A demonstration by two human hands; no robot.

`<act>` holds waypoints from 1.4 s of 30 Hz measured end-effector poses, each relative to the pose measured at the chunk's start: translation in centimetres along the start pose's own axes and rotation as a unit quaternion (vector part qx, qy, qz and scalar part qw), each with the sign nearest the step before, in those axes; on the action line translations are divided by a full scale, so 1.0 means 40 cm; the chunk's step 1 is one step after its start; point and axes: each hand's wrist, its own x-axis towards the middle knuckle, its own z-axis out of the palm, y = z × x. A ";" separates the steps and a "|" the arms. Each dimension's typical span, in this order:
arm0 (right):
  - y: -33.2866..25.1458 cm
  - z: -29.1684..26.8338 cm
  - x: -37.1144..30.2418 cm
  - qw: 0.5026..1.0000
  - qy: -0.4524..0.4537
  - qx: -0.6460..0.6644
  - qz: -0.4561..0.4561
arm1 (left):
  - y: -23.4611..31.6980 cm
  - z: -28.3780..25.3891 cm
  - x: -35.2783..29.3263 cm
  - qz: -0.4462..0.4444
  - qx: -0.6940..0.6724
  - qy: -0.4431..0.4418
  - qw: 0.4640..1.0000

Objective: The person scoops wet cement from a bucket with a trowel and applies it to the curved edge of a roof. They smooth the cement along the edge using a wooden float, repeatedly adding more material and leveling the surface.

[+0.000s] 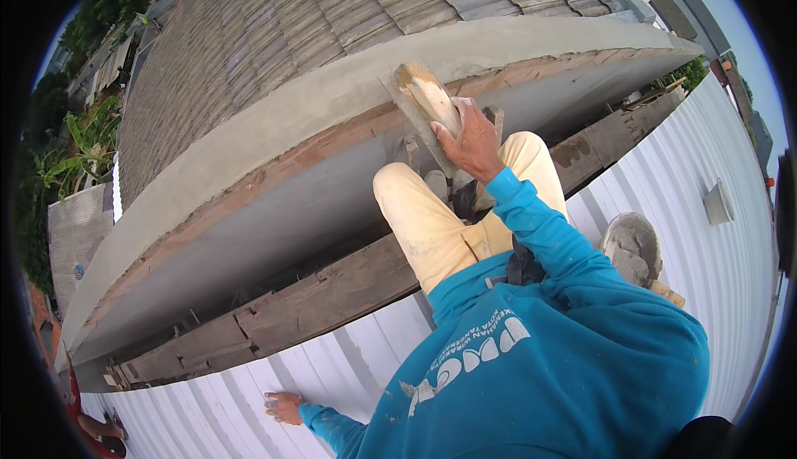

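Observation:
My right hand (pixel 473 139) is wrapped round a worn wooden plastering float (pixel 422 98), held up against the freshly rendered grey edge band (pixel 365 81) of the tiled roof. The float is tilted, and whether its face touches the render is hard to tell. Below the band runs a strip of bare brick (pixel 309 152). Well off to the left, my left hand (pixel 285 407) lies with fingers spread on the white ribbed metal roofing (pixel 365 359).
Beside my right hip, a bucket (pixel 631 247) holds grey mortar. Farther right stands a pale container (pixel 719 203). Old wooden boards (pixel 290 318) edge a dark gap under the wall. Part of another person in red (pixel 87 426) shows at lower left.

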 end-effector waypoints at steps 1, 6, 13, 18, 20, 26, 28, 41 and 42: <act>0.019 -0.018 0.046 1.000 0.021 -0.014 0.012 | -0.006 -0.006 -0.001 -0.001 -0.005 -0.001 1.000; 0.313 -0.116 0.304 0.971 0.003 -0.117 0.209 | -0.025 0.050 0.036 0.011 0.009 0.004 1.000; 0.269 0.026 0.278 0.979 -0.049 -0.126 0.154 | 0.014 -0.039 -0.010 -0.019 -0.028 -0.040 0.999; -0.122 0.185 0.246 0.986 -0.133 -0.082 0.060 | 0.001 -0.033 -0.009 -0.063 -0.064 -0.044 0.995; -0.249 0.269 0.213 0.990 -0.134 -0.049 0.015 | -0.005 -0.030 -0.007 -0.061 -0.062 -0.045 0.995; -0.634 0.467 0.108 0.979 -0.161 0.079 -0.095 | 0.016 -0.023 -0.004 -0.026 0.001 -0.041 0.999; -0.762 0.516 0.090 0.954 -0.249 0.130 -0.108 | 0.004 0.001 0.001 -0.011 0.039 -0.029 0.999; 0.003 0.092 0.366 0.985 -0.073 0.058 0.146 | -0.011 -0.006 -0.011 -0.010 0.045 -0.004 0.999; 0.124 0.042 0.392 0.981 -0.058 0.034 0.181 | -0.005 -0.008 -0.007 -0.009 0.042 -0.007 0.999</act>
